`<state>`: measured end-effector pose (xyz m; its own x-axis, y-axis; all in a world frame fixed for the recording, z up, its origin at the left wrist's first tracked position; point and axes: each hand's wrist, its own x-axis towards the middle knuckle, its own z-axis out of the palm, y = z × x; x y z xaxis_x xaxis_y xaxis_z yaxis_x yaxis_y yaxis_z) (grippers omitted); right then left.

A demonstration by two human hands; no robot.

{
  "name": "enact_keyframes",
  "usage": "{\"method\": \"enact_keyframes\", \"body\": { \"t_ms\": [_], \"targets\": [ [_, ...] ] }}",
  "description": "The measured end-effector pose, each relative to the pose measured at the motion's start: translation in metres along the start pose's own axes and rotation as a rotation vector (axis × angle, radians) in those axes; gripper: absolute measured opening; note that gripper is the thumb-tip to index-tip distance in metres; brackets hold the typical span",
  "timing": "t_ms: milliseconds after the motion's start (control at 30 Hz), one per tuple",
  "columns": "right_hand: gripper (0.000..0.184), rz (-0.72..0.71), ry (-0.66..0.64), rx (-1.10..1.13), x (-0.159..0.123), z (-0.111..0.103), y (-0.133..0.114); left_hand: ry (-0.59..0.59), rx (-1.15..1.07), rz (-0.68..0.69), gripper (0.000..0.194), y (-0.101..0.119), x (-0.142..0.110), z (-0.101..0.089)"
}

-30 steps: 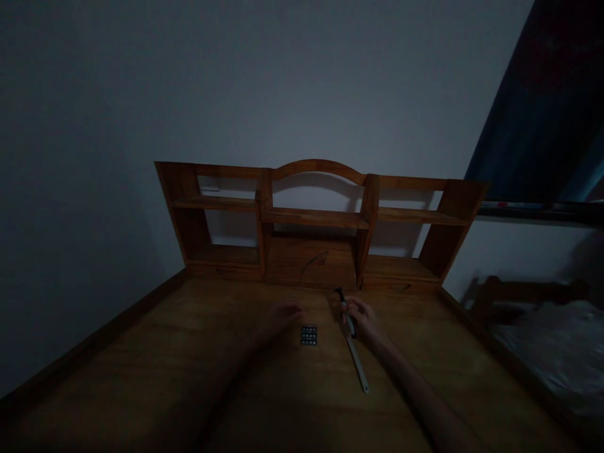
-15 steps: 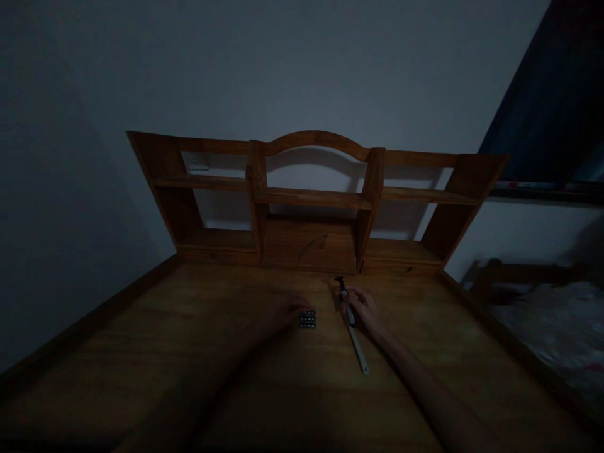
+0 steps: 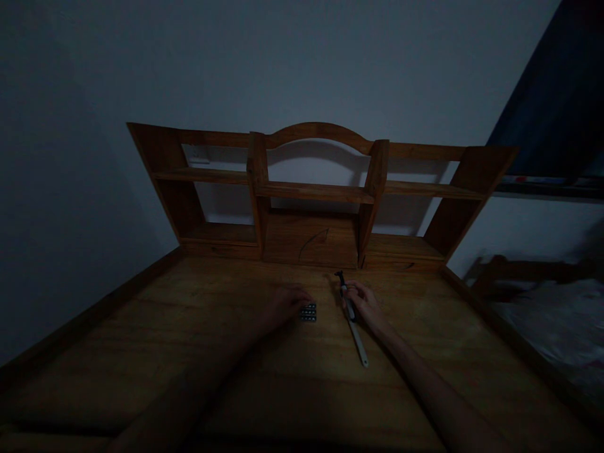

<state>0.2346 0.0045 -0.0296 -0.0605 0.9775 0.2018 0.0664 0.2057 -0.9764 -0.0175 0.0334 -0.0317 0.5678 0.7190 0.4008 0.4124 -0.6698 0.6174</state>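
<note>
On the wooden desk lies a small dark block (image 3: pixel 308 313) with rows of shiny silver spots. My left hand (image 3: pixel 287 303) is at its upper left edge, fingertips drawn together and covering part of its top row. Whether they pinch the block or a small piece at its edge is too dark to tell. To the right, my right hand (image 3: pixel 362 301) is closed around a caliper (image 3: pixel 357 343) with a long pale grey beam and black jaws. The jaws point away from me, and the beam's holed end points back toward me.
A wooden shelf unit (image 3: pixel 311 190) with several compartments stands along the back of the desk (image 3: pixel 264 390), against the wall (image 3: pixel 302 63). Raised wooden edges run along both sides of the desk. Beyond the right edge is pale bedding (image 3: pixel 557 321). The room is dim.
The view has tilted slightly, so the desk and shelf sit a little higher. My left fingers shift slightly at the block's top edge. The right hand keeps hold of the caliper.
</note>
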Motion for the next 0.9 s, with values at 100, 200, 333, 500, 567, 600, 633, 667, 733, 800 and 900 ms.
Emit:
{"method": "enact_keyframes", "body": {
  "t_ms": [100,200,333,500,567,600,633,667,733,800,900],
  "targets": [
    [0.025,-0.009,0.011,-0.027,0.001,0.000,0.002,0.010,0.008,-0.027,0.023,0.001,0.000,0.002],
    [0.025,-0.026,-0.001,-0.044,0.001,0.000,0.004,0.011,0.005,-0.048,0.023,0.003,-0.001,0.003],
    [0.026,-0.031,-0.001,-0.067,0.000,0.001,0.004,0.015,0.003,-0.064,0.023,0.003,-0.002,0.004],
    [0.026,-0.032,0.009,-0.061,0.000,0.001,0.004,0.040,0.049,-0.134,0.023,0.000,-0.004,0.009],
    [0.027,-0.031,0.006,-0.061,0.000,0.001,0.004,0.043,0.061,-0.169,0.023,0.001,-0.005,0.010],
    [0.027,-0.029,0.001,-0.065,0.000,0.001,0.004,0.049,0.056,-0.180,0.023,0.001,-0.004,0.011],
    [0.028,-0.028,-0.001,-0.071,0.000,0.001,0.004,0.056,0.042,-0.188,0.023,0.001,-0.004,0.011],
    [0.028,-0.028,-0.003,-0.079,-0.001,0.001,0.003,0.060,0.018,-0.194,0.022,0.001,-0.003,0.011],
    [0.028,-0.032,-0.005,-0.094,-0.001,0.001,0.003,0.048,-0.044,-0.204,0.022,-0.001,-0.001,0.012],
    [0.028,-0.039,-0.008,-0.099,-0.002,0.002,0.002,0.026,-0.106,-0.221,0.021,-0.005,0.001,0.013],
    [0.028,-0.041,-0.017,-0.098,-0.002,0.002,0.002,0.004,-0.138,-0.218,0.020,-0.010,0.002,0.016]
  ]
}}
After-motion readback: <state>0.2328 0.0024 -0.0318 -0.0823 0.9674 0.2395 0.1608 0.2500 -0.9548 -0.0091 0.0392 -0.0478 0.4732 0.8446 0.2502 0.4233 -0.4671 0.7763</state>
